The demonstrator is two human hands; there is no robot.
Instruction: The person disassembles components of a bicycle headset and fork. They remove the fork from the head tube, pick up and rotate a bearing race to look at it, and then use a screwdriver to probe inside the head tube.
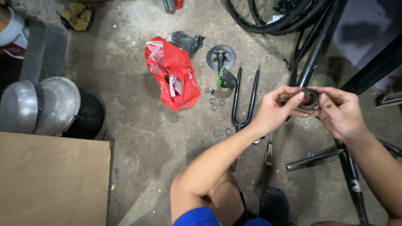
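Crouched on a concrete floor [138, 138], a person holds a small dark ring-shaped bicycle part [310, 99] between both hands, at about two o'clock in the view. The left hand [274, 109] pinches its near rim with thumb and curled fingers; the right hand [341, 112] closes round the far side, thumb across the top. Directly behind the hands stands a black bicycle frame [315, 54], its tubes running from twelve down to five o'clock. On the floor toward eleven o'clock lie a black fork [245, 98], a chainring with crank and pedal [222, 62], a few loose washers [216, 102] and a crumpled red plastic bag [176, 75]; wheels [268, 16] lean at twelve, and a tool [269, 152] (its kind is hard to tell) rests at six. The step in hand appears to be checking or turning the ring; seating it in the frame would call for squaring it to the tube
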